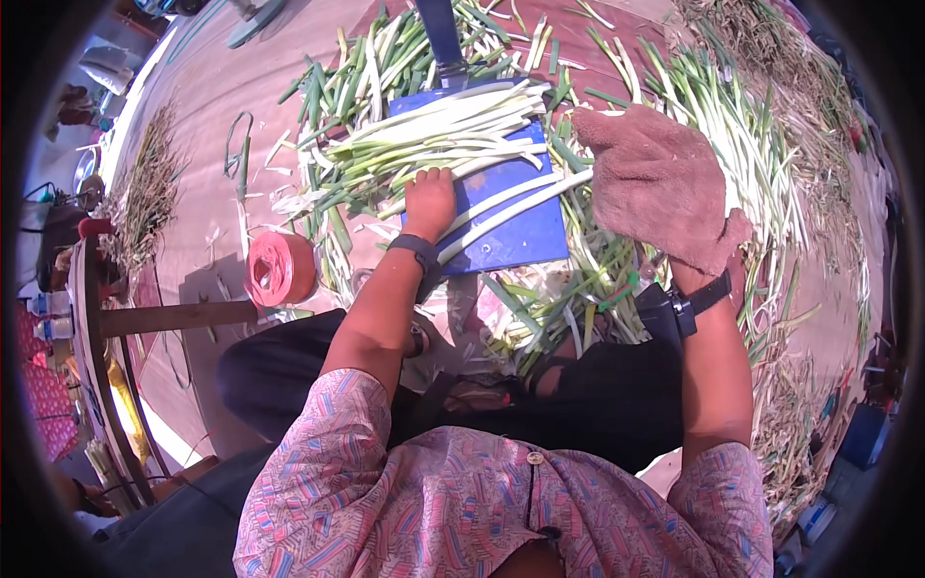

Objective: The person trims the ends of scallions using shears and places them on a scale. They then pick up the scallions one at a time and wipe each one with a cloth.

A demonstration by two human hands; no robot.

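Observation:
My left hand (431, 201), with a dark band at the wrist, is curled over green onion stalks at the near left part of a blue board (485, 242). Two long pale stalks (517, 211) run from beneath this hand and wrist toward the right. Their far ends meet a brown towelling cloth (654, 184), which covers my right hand completely, so its fingers are hidden. Across the far half of the board lies a bundle of trimmed green onions (455, 119), white ends to the right and green ends to the left.
A red roll of plastic twine (280, 269) stands at the left, beside a wooden frame (177, 318). Cut green tops (361, 68) surround the board. More green onions (737, 137) lie in a long heap at the right, with dry trimmings (795, 68) beyond. A dark blue post (439, 36) rises behind the board.

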